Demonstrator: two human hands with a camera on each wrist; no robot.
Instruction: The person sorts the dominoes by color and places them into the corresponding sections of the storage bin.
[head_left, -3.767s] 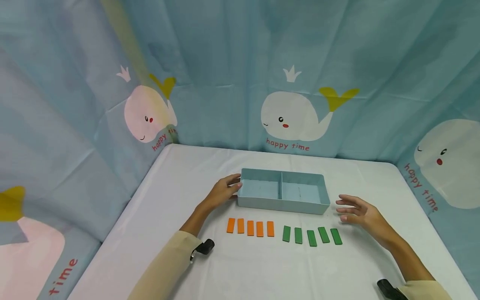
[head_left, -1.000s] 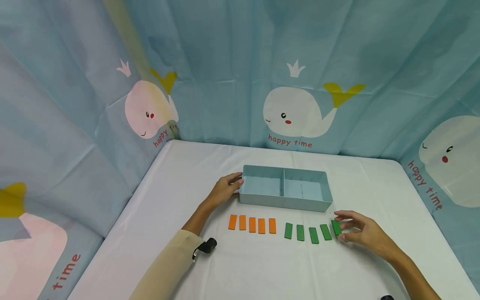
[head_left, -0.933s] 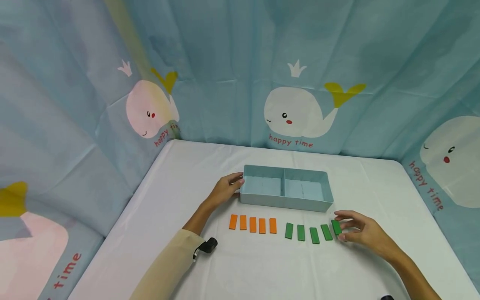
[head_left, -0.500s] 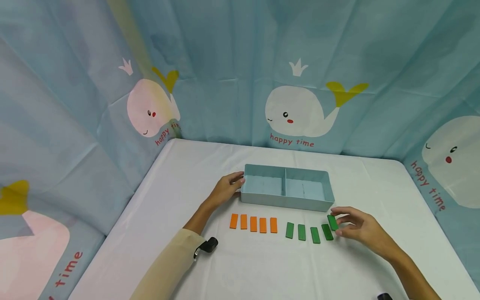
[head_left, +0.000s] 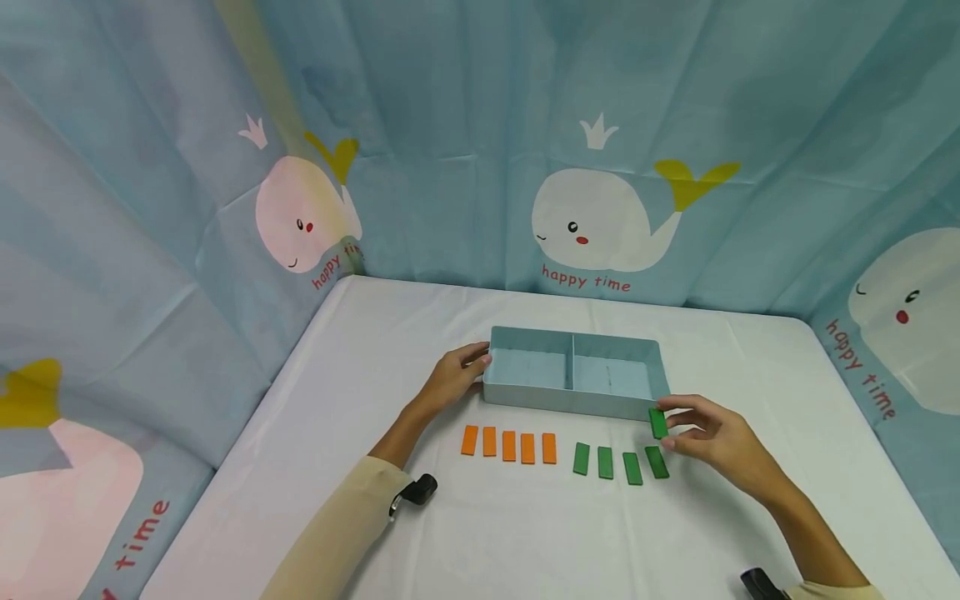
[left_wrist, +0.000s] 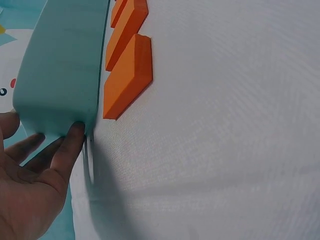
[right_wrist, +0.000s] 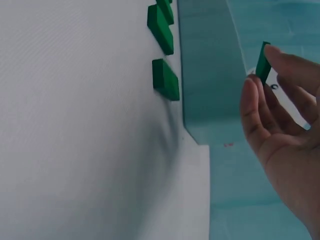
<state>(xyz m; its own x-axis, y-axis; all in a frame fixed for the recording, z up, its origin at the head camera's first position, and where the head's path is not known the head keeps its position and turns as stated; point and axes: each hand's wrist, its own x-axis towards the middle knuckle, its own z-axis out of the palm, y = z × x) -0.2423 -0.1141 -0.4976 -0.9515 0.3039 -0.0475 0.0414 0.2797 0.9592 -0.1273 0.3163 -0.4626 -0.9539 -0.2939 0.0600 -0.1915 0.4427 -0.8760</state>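
My right hand pinches a green domino-like block between thumb and fingertips. The block is raised off the table, overlapping the front right corner of a light blue box in the head view. In the right wrist view the held block stands on edge between the fingertips. My left hand touches the box's left end; its fingertips lie against the end wall in the left wrist view, fingers fairly straight. Several more green blocks lie in a row in front of the box.
Several orange blocks form a row left of the green ones. A divider splits the box into two compartments. The white-covered table ends at a whale-print curtain behind and at the sides.
My right hand has taken the rightmost green block from the row, lifted it and carried it towards the box's front right corner. My left hand has stayed at the box's left end.
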